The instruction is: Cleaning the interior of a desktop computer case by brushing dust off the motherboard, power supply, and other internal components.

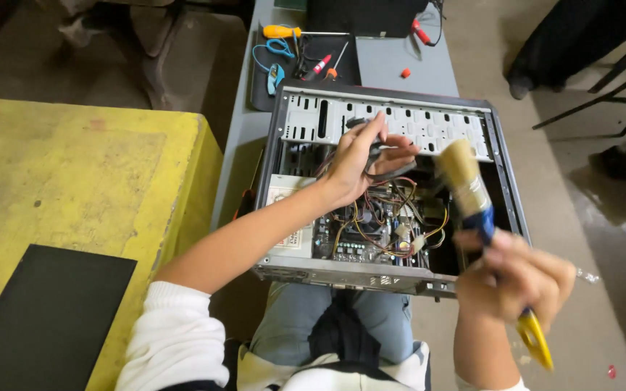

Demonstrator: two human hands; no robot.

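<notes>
one label was seen: a white rectangular sticker point(284, 195) with dark print, stuck on the box at the left inside of the open computer case point(505, 166), partly hidden by a forearm.

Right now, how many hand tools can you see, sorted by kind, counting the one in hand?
Paintbrush, in the right hand: 1
Screwdrivers, yellow-handled and red-handled: 3
Blue-handled cutters: 1
Total: 5
</notes>
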